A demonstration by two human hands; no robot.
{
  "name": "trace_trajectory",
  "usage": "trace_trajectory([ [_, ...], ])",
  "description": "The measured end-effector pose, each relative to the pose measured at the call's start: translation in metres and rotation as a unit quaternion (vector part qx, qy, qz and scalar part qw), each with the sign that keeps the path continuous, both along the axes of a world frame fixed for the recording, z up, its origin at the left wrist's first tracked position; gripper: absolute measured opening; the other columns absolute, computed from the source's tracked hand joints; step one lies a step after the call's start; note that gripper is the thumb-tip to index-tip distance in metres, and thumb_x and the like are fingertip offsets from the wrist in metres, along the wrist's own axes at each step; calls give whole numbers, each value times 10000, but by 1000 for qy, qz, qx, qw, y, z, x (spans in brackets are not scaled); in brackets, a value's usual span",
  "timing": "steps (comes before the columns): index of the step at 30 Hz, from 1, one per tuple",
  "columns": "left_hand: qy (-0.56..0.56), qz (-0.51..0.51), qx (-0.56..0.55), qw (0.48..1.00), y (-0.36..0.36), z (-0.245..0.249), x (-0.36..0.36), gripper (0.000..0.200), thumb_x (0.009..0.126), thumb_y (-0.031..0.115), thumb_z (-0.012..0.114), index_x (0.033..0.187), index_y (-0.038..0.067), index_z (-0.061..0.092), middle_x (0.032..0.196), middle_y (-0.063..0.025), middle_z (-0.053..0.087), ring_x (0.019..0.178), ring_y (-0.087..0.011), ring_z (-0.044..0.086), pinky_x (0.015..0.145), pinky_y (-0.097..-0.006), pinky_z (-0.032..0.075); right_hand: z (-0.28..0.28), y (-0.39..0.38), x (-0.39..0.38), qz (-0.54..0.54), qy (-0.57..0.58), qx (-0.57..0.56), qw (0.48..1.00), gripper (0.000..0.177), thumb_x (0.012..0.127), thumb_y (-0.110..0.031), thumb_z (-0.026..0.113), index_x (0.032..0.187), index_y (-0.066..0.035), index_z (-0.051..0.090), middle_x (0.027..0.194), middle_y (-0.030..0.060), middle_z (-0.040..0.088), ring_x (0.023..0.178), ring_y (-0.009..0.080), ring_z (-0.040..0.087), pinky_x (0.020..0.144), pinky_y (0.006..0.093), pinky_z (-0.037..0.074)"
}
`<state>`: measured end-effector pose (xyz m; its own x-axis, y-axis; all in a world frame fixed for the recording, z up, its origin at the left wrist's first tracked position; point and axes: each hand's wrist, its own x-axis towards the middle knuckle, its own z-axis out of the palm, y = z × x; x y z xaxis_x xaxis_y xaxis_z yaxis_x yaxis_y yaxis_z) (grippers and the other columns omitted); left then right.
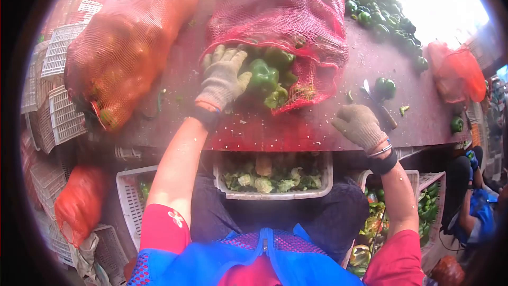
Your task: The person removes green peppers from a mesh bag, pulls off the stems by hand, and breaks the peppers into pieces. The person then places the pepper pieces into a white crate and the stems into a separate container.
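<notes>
My left hand (225, 74), in a pale work glove, lies with fingers apart at the mouth of a red mesh sack (280, 10). Its thumb side is against green bell peppers (263, 77) spilling from the opening. My right hand (362, 127), gloved too, is over the tabletop near its front edge, fingers curled under and nothing visible in them. Just beyond it lies a knife (389, 116) with a dark handle, apart from the fingers. A single green bell pepper (385, 88) sits beside the blade. Small scraps are scattered around.
A filled orange mesh sack (127, 47) leans at left. A pile of green peppers (378, 8) is at back right, near a red bag (457, 71). Below the table edge stand a bin of pepper trimmings (272, 196) and crates. Another person (479, 209) is at far right.
</notes>
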<state>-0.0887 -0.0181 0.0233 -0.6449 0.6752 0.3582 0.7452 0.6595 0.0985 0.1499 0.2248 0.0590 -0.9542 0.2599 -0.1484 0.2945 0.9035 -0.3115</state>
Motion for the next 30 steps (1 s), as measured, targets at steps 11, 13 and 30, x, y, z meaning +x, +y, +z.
trace_trajectory([
  [11, -95, -76, -115, 986, -189, 149, 61, 221, 790, 57, 662, 1004, 5, 671, 923, -165, 669, 865, -320, 648, 760, -375, 523, 6, -99, -101, 0, 30, 104, 994, 620, 739, -487, 733, 1148, -34, 624, 1140, 133, 637, 1104, 276, 595, 920, 399, 463],
  [13, -87, -75, -104, 988, -221, 151, 83, 221, 794, 55, 658, 1007, 0, 672, 926, -166, 670, 864, -312, 653, 766, -366, 526, 3, -111, -105, -2, -17, 165, 986, 763, 679, -556, 745, 1222, -44, 584, 1231, 119, 595, 1186, 263, 546, 1003, 403, 413],
  [30, -422, -31, 176, 889, -72, -10, 113, 211, 847, 159, 651, 1005, 24, 687, 886, -155, 694, 804, -249, 679, 746, -355, 523, -30, -65, -96, -115, 194, -265, 938, 260, 763, -212, 765, 935, -48, 659, 791, 74, 660, 710, 129, 600, 663, 298, 496],
])
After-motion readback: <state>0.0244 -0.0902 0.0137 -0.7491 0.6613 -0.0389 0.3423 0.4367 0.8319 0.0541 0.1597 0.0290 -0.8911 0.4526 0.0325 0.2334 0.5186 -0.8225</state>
